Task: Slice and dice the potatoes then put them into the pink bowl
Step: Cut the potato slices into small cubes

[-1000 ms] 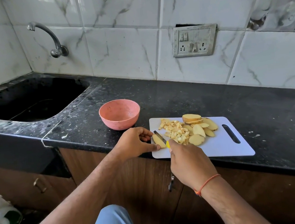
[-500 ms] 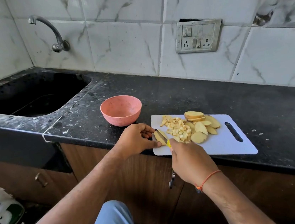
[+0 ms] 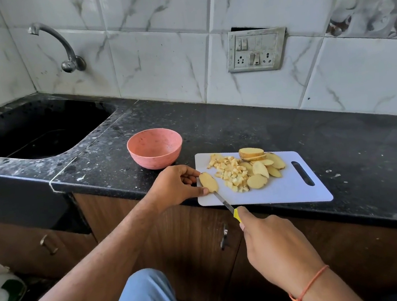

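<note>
Black speckled stone worktop (image 3: 277,125), dusty, pale flecks. Sunken black sink (image 3: 35,130) at far left, curved metal tap (image 3: 59,46) on the white marbled wall tiles above it. Grey switch-and-socket plate (image 3: 256,50) on the wall behind the board. Brown wood-grain cabinet doors (image 3: 186,239) below, metal handles.

Round pink plastic bowl (image 3: 155,147) sits on the worktop just beside the far-left corner of the white rectangular plastic cutting board (image 3: 287,189); nothing visible inside it. The board overhangs the worktop's front edge slightly; slot handle at its right end.

On the board: heap of small pale-yellow potato cubes (image 3: 231,172) in the middle; fanned oval potato slices with tan skin rims (image 3: 260,165) to the right, touching the heap, a few stacked at the back.

Left hand (image 3: 176,188) at the board's left edge, thumb and fingertips pinching one flat oval potato slice (image 3: 208,182) lying on the board, apart from the heap. Right hand (image 3: 277,248) off the worktop's front, grip clamped round the yellow handle of a thin steel-bladed knife (image 3: 223,201); blade tip meets the slice's near end. Orange thread on the right wrist.
</note>
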`<control>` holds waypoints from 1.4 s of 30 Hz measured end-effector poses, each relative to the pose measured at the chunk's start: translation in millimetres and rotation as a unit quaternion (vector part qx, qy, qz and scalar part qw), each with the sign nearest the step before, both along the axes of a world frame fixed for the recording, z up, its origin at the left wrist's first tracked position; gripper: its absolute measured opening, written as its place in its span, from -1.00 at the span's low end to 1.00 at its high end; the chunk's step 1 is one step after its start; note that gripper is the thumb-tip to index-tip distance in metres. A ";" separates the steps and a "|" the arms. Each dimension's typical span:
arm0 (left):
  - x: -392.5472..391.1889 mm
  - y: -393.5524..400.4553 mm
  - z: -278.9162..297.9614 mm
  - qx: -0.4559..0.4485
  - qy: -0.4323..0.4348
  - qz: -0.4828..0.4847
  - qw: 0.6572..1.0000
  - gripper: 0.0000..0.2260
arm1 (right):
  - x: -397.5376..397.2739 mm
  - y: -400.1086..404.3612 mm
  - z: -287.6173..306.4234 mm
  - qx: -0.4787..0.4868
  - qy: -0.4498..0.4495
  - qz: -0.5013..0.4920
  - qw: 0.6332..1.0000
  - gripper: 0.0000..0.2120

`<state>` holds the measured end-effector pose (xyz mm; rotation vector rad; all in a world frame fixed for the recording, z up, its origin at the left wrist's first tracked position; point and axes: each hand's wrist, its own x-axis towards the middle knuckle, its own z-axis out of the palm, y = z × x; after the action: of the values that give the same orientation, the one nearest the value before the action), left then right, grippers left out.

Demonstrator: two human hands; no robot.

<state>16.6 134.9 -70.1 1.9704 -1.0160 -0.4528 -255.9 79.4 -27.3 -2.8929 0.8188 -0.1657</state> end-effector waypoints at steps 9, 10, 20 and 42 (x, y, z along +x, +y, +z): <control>-1.1 6.2 -1.7 -0.013 -0.002 -0.010 1.000 -0.57 | 12.4 1.1 8.3 0.032 -0.075 -0.025 0.996 -0.54; -1.5 6.6 -3.0 -0.017 -0.002 -0.004 1.000 -0.59 | 19.2 -1.0 7.9 0.033 -0.080 -0.025 0.996 -0.53; -5.4 6.3 -6.2 -0.035 -0.017 0.012 0.999 -0.64 | 69.1 -9.7 -6.3 -0.006 -0.075 -0.003 0.997 -0.57; -4.1 0.7 -2.6 -0.013 -0.013 0.025 1.000 -0.66 | 81.3 -9.6 -10.3 -0.070 0.013 -0.009 0.997 -0.45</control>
<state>12.5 135.6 -72.8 1.9792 -0.9816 -0.3845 -174.6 69.8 -37.6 -3.0246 0.8724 -0.1938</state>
